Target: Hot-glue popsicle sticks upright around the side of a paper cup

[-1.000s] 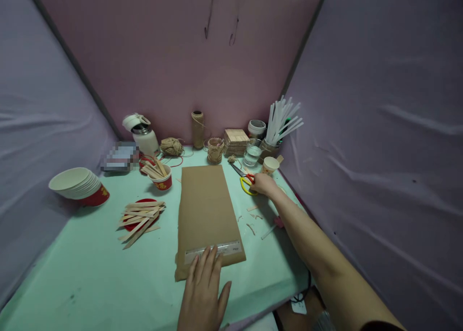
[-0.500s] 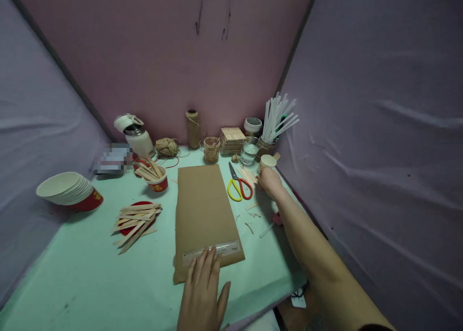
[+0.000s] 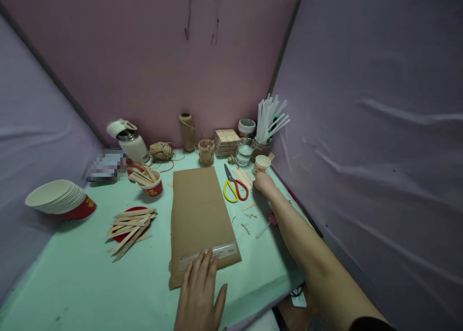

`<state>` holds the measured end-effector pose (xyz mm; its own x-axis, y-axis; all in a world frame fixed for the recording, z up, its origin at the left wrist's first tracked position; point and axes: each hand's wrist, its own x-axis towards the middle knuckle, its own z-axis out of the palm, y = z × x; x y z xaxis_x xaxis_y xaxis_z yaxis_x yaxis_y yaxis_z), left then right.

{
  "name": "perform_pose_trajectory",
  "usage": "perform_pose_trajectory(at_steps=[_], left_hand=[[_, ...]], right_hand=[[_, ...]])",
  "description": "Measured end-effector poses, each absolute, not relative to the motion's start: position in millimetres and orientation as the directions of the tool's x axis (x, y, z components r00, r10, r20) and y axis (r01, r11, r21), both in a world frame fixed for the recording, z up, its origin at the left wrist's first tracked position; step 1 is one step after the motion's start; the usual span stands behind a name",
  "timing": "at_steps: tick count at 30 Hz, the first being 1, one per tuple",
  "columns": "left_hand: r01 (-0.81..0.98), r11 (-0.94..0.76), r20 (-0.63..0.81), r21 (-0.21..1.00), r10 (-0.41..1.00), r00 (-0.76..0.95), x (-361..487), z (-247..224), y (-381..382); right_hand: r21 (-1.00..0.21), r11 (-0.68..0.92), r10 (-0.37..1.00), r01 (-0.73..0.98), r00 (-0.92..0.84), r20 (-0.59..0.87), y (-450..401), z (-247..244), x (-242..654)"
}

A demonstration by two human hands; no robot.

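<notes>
My left hand (image 3: 198,290) lies flat with its fingers stretched over a clear ruler (image 3: 224,250) and the near end of a brown cardboard sheet (image 3: 198,201). Out at the right side of the table, my right hand (image 3: 264,183) is closed, its fingers curled down beside a bunch of thin wooden strips (image 3: 243,176). What those fingers hold, if anything, is hidden. Just behind that hand stands a small paper cup (image 3: 262,163). Scissors (image 3: 235,187) with one yellow and one red handle lie between the cardboard and the right hand.
At left are stacked paper cups (image 3: 61,200), wooden sticks (image 3: 130,227) on a red dish, and a cup of sticks (image 3: 154,185). Along the back stand a bottle (image 3: 132,145), twine (image 3: 162,151), a glass of water (image 3: 244,152) and white straws (image 3: 267,119). Wood scraps (image 3: 246,228) lie near my right forearm.
The whole view has shifted a little, so things appear slightly further left. Both hands keep nearly the same places, the left on the ruler and the right by the strips.
</notes>
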<state>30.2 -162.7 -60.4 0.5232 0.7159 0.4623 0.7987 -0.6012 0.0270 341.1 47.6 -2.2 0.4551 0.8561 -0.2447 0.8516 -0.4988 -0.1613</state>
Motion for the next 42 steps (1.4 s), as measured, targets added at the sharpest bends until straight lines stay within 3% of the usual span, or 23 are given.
perform_pose_trajectory(at_steps=[6, 12, 20, 27, 32, 38, 42], left_hand=[[0.795, -0.607, 0.481, 0.004, 0.698, 0.531, 31, -58, -161], [0.789, -0.615, 0.482, -0.001, 0.691, 0.539, 31, -58, -160], [0.782, -0.623, 0.501, -0.011, 0.673, 0.544, 31, -58, -160], [0.779, -0.626, 0.5, -0.01, 0.672, 0.546, 32, -57, -159], [0.782, -0.623, 0.471, 0.019, 0.695, 0.543, 30, -56, -161], [0.785, -0.616, 0.413, 0.069, 0.734, 0.54, 29, -60, -159], [0.797, -0.582, 0.312, 0.158, 0.796, 0.519, 31, -59, -142]], right_hand=[[-0.277, -0.531, 0.847, 0.801, 0.508, -0.156, 45, -2, 346], [-0.466, -0.544, 0.803, 0.698, 0.594, -0.049, 47, 7, 397], [-0.807, -0.222, 0.904, 0.548, 0.426, 0.041, 71, -3, 437], [-0.909, -0.117, 0.872, 0.401, 0.48, 0.099, 78, -3, 432], [-0.955, -0.157, 0.816, 0.252, 0.577, 0.019, 66, 11, 417], [-0.973, -0.23, 0.838, -0.016, 0.505, -0.206, 42, 33, 391], [-0.967, -0.228, 0.844, -0.117, 0.472, -0.256, 25, 45, 361]])
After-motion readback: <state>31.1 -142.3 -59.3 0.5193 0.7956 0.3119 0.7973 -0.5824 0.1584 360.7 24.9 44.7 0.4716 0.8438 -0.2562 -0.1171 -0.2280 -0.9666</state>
